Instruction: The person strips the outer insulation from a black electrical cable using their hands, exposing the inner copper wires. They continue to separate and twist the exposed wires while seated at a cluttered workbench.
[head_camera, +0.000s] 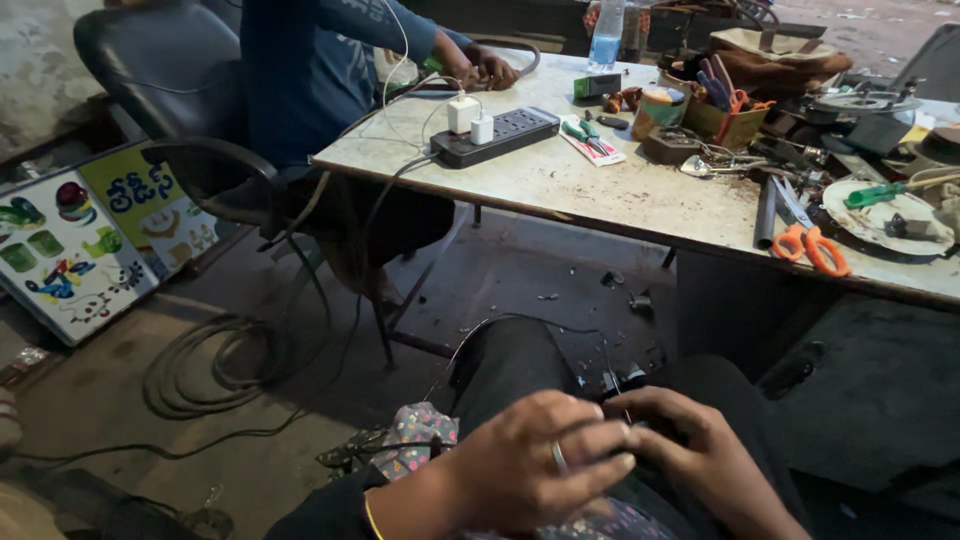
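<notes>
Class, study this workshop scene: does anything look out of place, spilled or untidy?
Yes. Small dark broken bits lie scattered on the floor under the table, and the orange-handled scissors sit right at its front edge.

hands: left hand (530, 465) and right hand (700, 450) together over lap | table (600, 190): cluttered
</notes>
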